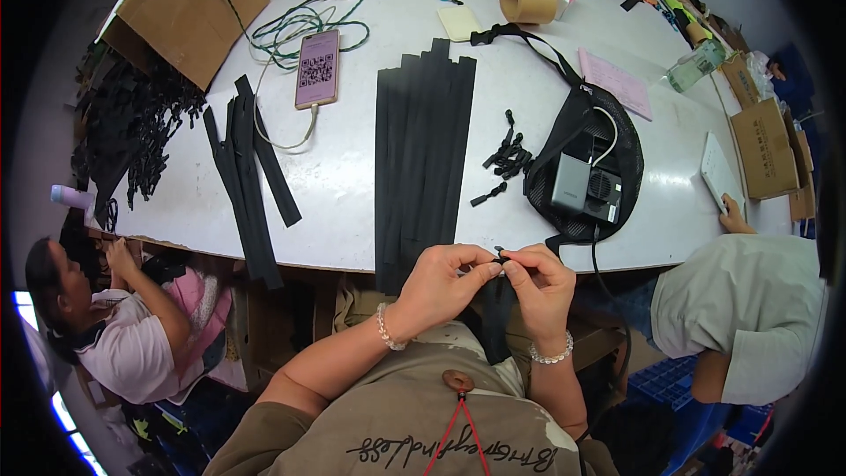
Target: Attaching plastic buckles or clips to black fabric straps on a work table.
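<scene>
Close to my body, just off the table's front edge, my left hand (441, 284) and my right hand (541, 291) meet with thumbs and fingers pinched together. Between them is the top end of a black zipper strip (498, 328), whose length hangs down in front of my shirt. A small dark piece, perhaps a zipper pull, shows at the fingertips, too small to make out fully. Ahead and slightly left lies a flat stack of black zipper strips (423, 150), reaching over the edge. Several black cord zipper pulls (508, 159) lie loose beyond my right hand.
The white table (339, 185) holds more black strips (242, 185), a charging phone (317, 70), a cardboard box (189, 9) beside heaped black pieces, a tape roll (527, 0) and a black mesh bag (621, 119) with devices. People sit at left (132, 326) and right (740, 317).
</scene>
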{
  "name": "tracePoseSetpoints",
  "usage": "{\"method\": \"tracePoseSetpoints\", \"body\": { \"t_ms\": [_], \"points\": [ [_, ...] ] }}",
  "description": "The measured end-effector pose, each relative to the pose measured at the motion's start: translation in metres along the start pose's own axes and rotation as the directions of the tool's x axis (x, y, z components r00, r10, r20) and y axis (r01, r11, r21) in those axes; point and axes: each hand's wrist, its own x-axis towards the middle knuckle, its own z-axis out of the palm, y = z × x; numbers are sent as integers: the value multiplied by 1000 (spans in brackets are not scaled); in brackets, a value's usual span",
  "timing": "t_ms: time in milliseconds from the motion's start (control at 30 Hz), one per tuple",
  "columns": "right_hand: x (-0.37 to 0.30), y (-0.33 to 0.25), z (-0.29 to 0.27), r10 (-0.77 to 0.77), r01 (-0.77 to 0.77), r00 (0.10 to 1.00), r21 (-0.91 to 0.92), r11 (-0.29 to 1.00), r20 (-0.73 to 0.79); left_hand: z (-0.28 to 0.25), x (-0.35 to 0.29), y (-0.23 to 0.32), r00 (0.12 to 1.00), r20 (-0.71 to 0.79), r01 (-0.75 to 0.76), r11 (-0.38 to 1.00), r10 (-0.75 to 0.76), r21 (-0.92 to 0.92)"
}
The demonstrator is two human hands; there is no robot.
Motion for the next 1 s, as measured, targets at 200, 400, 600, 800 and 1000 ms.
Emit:
{"method": "tracePoseSetpoints", "body": {
  "t_ms": [200,400,600,800,1000],
  "points": [
    [1,-4,-3,26,-23,997,-41,999,72,-1,0,-19,993,74,97,985,-87,-143],
    [-10,-60,5,-320,290,947,-367,884,-22,-5,7,-20,981,127,179,935,-146,-306],
    [-11,-148,15,-750,801,471,132,585,465,-3,11,-12,985,111,163,923,-132,-348],
    [-18,-159,1,-839,900,209,236,366,503,-2,7,-2,993,32,121,951,-117,-285],
    [-37,-109,-10,-947,925,321,-217,311,15,-2,6,7,986,8,159,947,-164,-280]
  ]
}}
